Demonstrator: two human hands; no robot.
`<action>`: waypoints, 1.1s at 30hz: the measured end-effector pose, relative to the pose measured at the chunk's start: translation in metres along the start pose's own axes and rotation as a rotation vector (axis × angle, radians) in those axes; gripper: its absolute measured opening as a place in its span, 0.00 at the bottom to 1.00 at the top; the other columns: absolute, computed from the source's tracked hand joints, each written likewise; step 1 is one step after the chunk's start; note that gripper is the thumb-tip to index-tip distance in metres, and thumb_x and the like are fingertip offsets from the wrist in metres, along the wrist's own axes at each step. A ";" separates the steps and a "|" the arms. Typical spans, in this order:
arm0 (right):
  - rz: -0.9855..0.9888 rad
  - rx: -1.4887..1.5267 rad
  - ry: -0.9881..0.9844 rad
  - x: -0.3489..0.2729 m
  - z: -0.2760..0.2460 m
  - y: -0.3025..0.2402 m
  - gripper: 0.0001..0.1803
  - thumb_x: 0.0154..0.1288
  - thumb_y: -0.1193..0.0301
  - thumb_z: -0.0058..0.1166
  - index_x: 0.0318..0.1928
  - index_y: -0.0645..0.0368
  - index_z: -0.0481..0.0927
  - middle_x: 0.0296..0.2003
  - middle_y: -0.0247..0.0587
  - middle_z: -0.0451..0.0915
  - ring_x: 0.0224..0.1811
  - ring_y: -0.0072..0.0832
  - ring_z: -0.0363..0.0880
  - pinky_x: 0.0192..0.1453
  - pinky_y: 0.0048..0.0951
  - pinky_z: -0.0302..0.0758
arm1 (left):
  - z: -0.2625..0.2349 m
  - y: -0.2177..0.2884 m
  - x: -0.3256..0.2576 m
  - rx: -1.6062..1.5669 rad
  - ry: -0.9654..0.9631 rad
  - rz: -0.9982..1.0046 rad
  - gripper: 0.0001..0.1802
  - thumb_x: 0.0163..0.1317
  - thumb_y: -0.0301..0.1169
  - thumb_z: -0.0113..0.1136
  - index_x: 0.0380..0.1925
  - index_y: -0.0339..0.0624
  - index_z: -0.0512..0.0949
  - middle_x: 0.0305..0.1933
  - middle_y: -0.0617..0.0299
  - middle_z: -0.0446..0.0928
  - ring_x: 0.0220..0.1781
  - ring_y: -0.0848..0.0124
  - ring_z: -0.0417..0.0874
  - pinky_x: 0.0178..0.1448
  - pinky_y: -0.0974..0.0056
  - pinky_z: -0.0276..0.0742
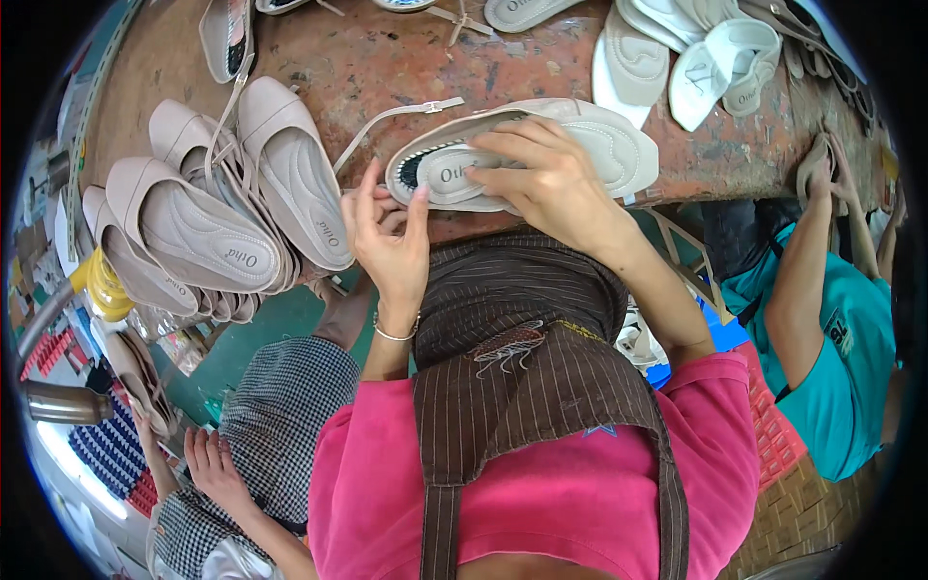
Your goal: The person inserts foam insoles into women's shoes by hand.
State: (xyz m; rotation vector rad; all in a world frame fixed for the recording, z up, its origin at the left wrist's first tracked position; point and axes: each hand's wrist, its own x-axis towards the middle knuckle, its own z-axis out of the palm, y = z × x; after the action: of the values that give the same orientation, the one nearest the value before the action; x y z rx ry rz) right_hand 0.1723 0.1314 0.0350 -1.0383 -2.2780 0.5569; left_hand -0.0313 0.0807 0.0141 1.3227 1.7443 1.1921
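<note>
The person's left hand is pinching the heel end of a pale beige flat shoe, thumb and fingertips closed on the rear edge of its insole. The right hand is lying across the middle of the same shoe, fingers spread and pressing down on the insole, so both hands are grasping this one shoe. The shoe is resting on its sole at the near edge of a worn reddish-brown workbench, toe pointing to the person's right, and its thin ankle strap with a small buckle is trailing loose across the bench to the left. A stack of finished beige shoes is sitting just to the left, overlapping one another at the bench corner. More pale insoles and white sandals are lying at the far right of the bench. The person is wearing a pink top and a brown striped apron. A co-worker in a checked garment is sitting low on the left, and another in a teal shirt is leaning on the bench at the right.
</note>
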 end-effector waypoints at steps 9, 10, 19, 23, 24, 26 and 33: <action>0.048 0.143 -0.025 0.022 0.030 0.004 0.11 0.52 0.76 0.64 0.39 0.58 0.88 0.47 0.43 0.83 0.49 0.40 0.81 0.53 0.38 0.78 | 0.003 -0.015 0.006 -0.094 -0.032 -0.200 0.18 0.63 0.21 0.65 0.52 0.27 0.75 0.38 0.62 0.77 0.33 0.80 0.80 0.31 0.74 0.83; 0.055 0.142 -0.047 0.022 0.031 0.004 0.12 0.51 0.76 0.64 0.39 0.58 0.88 0.48 0.44 0.83 0.50 0.40 0.81 0.54 0.38 0.78 | 0.004 -0.017 0.008 -0.086 -0.039 -0.198 0.15 0.63 0.22 0.65 0.47 0.28 0.75 0.38 0.61 0.78 0.32 0.80 0.80 0.29 0.74 0.82; -0.186 0.083 -0.167 0.025 0.040 0.006 0.15 0.53 0.75 0.56 0.43 0.59 0.87 0.57 0.43 0.79 0.62 0.37 0.75 0.65 0.35 0.73 | 0.010 -0.027 0.020 0.001 0.020 -0.201 0.04 0.63 0.23 0.62 0.35 0.34 0.77 0.21 0.60 0.78 0.16 0.76 0.78 0.20 0.70 0.70; -0.115 -0.043 -0.242 0.018 0.032 -0.009 0.18 0.57 0.71 0.53 0.48 0.55 0.87 0.59 0.42 0.78 0.66 0.36 0.73 0.75 0.40 0.61 | 0.003 -0.013 0.026 0.067 -0.030 -0.190 0.04 0.66 0.25 0.59 0.33 0.36 0.75 0.19 0.58 0.77 0.15 0.71 0.79 0.19 0.64 0.71; -0.113 -0.051 -0.231 0.012 0.025 -0.011 0.18 0.57 0.71 0.53 0.48 0.55 0.87 0.59 0.42 0.78 0.66 0.36 0.73 0.75 0.40 0.61 | 0.003 -0.011 0.027 0.065 -0.035 -0.177 0.04 0.66 0.25 0.59 0.33 0.36 0.75 0.19 0.58 0.77 0.15 0.71 0.79 0.19 0.64 0.71; 0.118 -0.326 -0.266 -0.001 0.011 -0.014 0.18 0.57 0.71 0.53 0.48 0.52 0.87 0.57 0.42 0.80 0.66 0.35 0.74 0.77 0.43 0.57 | 0.001 -0.006 0.026 0.110 -0.046 -0.200 0.06 0.67 0.27 0.57 0.33 0.36 0.74 0.19 0.57 0.77 0.15 0.70 0.80 0.18 0.64 0.70; 0.325 -0.420 0.183 0.017 -0.012 -0.008 0.17 0.50 0.74 0.59 0.44 0.57 0.85 0.51 0.44 0.82 0.62 0.42 0.76 0.76 0.48 0.55 | -0.004 0.012 -0.006 0.076 -0.266 -0.348 0.08 0.66 0.26 0.57 0.29 0.35 0.71 0.17 0.54 0.77 0.17 0.66 0.82 0.19 0.61 0.71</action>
State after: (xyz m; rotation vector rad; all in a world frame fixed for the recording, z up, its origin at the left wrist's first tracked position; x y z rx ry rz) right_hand 0.1658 0.1413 0.0543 -1.6099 -2.1203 0.0931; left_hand -0.0290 0.0745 0.0263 1.1039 1.7463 0.7291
